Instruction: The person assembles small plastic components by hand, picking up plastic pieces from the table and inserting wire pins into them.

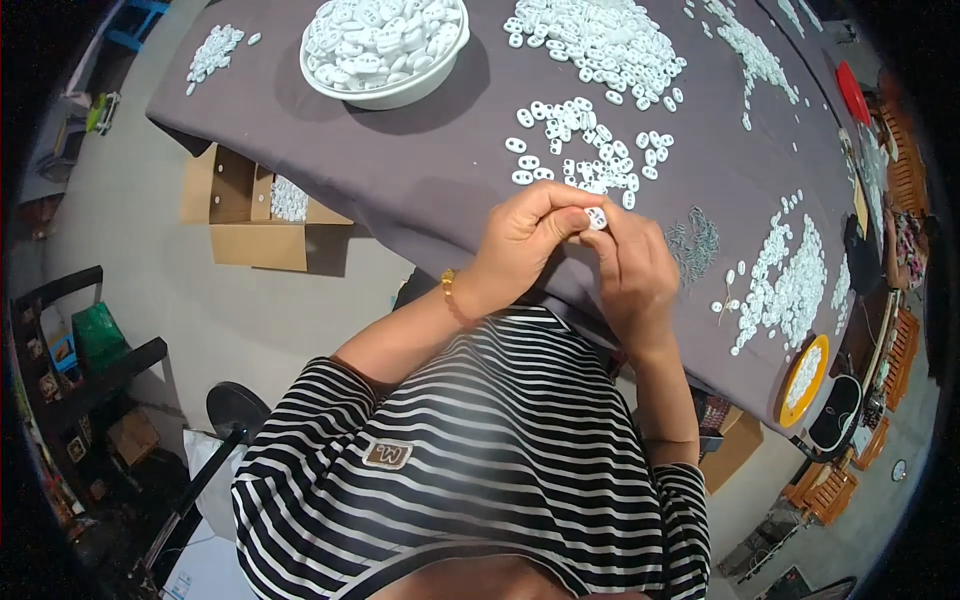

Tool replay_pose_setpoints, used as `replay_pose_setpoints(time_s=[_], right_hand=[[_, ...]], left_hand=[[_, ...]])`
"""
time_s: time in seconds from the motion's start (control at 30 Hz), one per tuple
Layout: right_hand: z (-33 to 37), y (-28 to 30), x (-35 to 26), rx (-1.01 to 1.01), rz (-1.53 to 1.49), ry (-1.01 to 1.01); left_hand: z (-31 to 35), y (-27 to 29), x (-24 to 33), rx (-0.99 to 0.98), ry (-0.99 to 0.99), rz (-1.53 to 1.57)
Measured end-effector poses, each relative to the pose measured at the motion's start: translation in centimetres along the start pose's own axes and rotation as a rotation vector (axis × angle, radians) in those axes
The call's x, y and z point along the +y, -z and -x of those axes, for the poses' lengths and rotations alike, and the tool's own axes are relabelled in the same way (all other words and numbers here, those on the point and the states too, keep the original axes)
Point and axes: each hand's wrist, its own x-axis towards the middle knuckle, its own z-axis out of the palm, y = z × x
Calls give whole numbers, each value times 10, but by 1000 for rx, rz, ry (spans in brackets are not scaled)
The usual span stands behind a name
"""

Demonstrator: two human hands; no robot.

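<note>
A small white oval plastic piece (596, 218) with dark holes is held up at the table's near edge, between the fingertips of both hands. My left hand (520, 240), with a gold bracelet at its wrist, pinches it with thumb and forefinger. From the other side my right hand (635, 265) closes its fingertips on the same piece. Just beyond my fingers lie loose white pieces (575, 125) of the same kind, some with holes facing up. To the right of my right hand is a small heap of thin grey-green metal parts, probably screws (694, 245).
A white bowl (395, 95) heaped with white pieces stands far left on the grey tablecloth (400, 165). More piles (605, 45) lie at the back and right (790, 280). An orange-rimmed dish (788, 405) sits at the right edge. Below left is an open cardboard box (258, 245).
</note>
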Motion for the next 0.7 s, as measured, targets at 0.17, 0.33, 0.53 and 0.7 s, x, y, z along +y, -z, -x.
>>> replay_pose_setpoints(time_s=[0.17, 0.33, 0.53, 0.7], right_hand=[[3, 0, 1, 61, -66, -41], [3, -2, 5, 65, -28, 48], [-1, -6, 4, 53, -97, 39], [-3, -8, 2, 60, -187, -38]], left_hand=[[-1, 2, 3, -23, -21, -42], [0, 1, 3, -20, -22, 5], [-1, 4, 4, 9, -100, -48], [-3, 11, 7, -17, 24, 56]])
